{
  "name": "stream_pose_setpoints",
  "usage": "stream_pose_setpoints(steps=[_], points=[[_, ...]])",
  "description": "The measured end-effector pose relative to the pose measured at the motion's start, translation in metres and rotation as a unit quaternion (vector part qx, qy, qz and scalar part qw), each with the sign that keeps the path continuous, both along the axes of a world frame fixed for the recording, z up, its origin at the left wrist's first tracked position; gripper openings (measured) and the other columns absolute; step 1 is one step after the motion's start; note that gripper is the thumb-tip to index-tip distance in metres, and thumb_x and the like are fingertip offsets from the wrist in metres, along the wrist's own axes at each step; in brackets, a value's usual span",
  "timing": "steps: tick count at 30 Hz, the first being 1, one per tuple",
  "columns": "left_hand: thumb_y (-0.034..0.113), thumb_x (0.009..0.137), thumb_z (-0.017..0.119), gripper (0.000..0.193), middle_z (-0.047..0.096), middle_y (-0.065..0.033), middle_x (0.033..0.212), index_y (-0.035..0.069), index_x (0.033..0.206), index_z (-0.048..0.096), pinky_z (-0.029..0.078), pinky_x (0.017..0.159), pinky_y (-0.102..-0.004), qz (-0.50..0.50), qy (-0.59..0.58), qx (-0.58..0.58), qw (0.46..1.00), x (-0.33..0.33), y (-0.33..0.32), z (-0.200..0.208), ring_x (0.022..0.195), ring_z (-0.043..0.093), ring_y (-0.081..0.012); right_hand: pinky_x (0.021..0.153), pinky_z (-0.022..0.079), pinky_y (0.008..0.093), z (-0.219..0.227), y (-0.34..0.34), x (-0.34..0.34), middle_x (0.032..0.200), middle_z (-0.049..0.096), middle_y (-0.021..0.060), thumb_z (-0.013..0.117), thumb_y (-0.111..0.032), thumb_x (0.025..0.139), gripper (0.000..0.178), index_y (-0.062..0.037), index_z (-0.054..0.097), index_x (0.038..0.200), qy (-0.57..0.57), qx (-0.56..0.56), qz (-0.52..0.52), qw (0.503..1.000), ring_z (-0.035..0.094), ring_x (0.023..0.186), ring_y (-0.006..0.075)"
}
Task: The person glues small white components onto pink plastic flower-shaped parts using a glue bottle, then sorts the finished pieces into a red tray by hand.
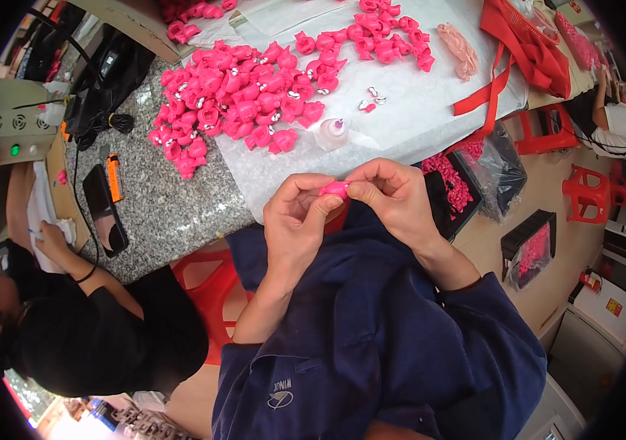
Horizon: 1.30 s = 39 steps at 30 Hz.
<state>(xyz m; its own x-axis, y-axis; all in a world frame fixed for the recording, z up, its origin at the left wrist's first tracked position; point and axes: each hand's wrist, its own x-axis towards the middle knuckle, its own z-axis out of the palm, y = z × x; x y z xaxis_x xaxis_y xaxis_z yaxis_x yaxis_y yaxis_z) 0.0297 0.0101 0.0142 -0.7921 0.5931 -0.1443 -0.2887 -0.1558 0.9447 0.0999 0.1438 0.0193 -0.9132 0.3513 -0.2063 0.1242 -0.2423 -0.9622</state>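
Note:
Between both hands, just off the table's front edge, is a small pink plastic piece (334, 189). My left hand (298, 213) pinches its left end between thumb and fingertips. At its right end, my right hand (394, 198) grips with thumb and forefinger. The fingers cover much of the piece. Beyond the hands stands a small clear bottle (333, 133) with a pinkish tip. A large heap of similar pink pieces (243, 99), some with white parts, lies to the left on the table. A few small white and pink parts (372, 100) rest behind the bottle.
White sheeting (416, 110) covers part of the speckled stone tabletop (159, 227). At left lie a phone (104, 209) and an orange cutter (114, 177); a co-worker in black (100, 330) sits close by. Red cloth (526, 51) is far right, crates of pink pieces (529, 249) below.

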Motion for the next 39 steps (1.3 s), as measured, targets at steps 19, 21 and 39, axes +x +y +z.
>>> stream_pose_setpoints(steps=[19,21,39], points=[[0.004,0.079,0.061,0.018,0.061,-0.0096,0.085,-0.003,0.095,0.054,0.049,0.066,-0.0227,-0.013,-0.050,0.002,0.999,-0.0040,-0.0006,-0.0071,0.071,0.058,-0.0119,0.065,0.044,0.0198,-0.0002,0.0027,-0.0025,0.078,0.060,0.0046,0.059,-0.006,0.081,0.010,0.0029,0.057,0.084,0.005,-0.035,0.011,0.999,0.054,0.070,0.0067],[0.004,0.079,0.061,0.018,0.061,-0.0094,0.084,-0.003,0.095,0.054,0.048,0.065,-0.0223,-0.012,-0.057,0.007,0.998,-0.0037,-0.0005,-0.0070,0.070,0.057,-0.0118,0.064,0.043,0.0197,0.0006,0.0026,-0.0022,0.077,0.060,0.0043,0.059,-0.007,0.081,0.010,0.0025,0.057,0.084,0.003,-0.036,0.014,0.999,0.054,0.070,0.0065],[0.002,0.080,0.059,0.017,0.061,-0.0076,0.083,-0.004,0.095,0.054,0.046,0.064,-0.0197,-0.001,-0.032,0.011,0.999,-0.0004,0.0011,-0.0029,0.070,0.055,-0.0079,0.049,0.031,0.0169,-0.0007,-0.0056,-0.0007,0.068,0.055,-0.0007,0.060,-0.012,0.082,0.014,0.0008,0.057,0.082,0.016,-0.057,-0.027,0.998,0.041,0.056,0.0019]])
